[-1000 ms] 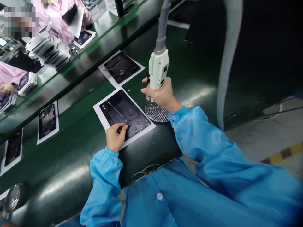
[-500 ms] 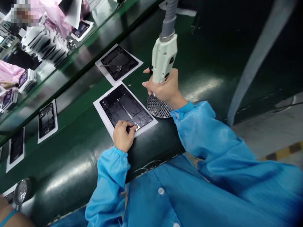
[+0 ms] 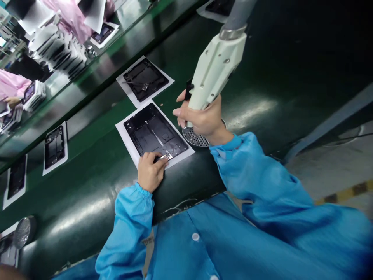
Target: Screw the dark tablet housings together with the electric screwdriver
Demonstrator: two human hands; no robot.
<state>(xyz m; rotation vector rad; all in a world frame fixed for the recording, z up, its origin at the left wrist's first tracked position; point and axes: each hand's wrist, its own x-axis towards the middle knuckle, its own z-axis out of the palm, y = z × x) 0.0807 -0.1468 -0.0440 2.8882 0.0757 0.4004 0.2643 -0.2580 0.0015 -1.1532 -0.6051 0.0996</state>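
Note:
My left hand (image 3: 150, 169) rests on the near corner of a black panel (image 3: 151, 134) that lies on a white sheet (image 3: 125, 134) on the green belt. Its fingertips press a small metal part (image 3: 166, 156) against the panel. My right hand (image 3: 201, 116) is wrapped round the handle of a white electric screwdriver (image 3: 214, 72) that hangs from a grey hose. The tool leans to the right, its tip hidden behind my hand. Under that hand sits a round perforated metal dish (image 3: 194, 137).
A second black panel (image 3: 145, 79) on paper lies farther along the belt, and two more (image 3: 54, 147) sit to the left. Co-workers in pink sleeves (image 3: 11, 83) work at the far side beside stacked parts. A round metal dish (image 3: 23, 231) sits at the lower left.
The screwdriver has tilted and swung up to the right. My left hand has slid toward the panel's near corner and now presses the small metal part there.

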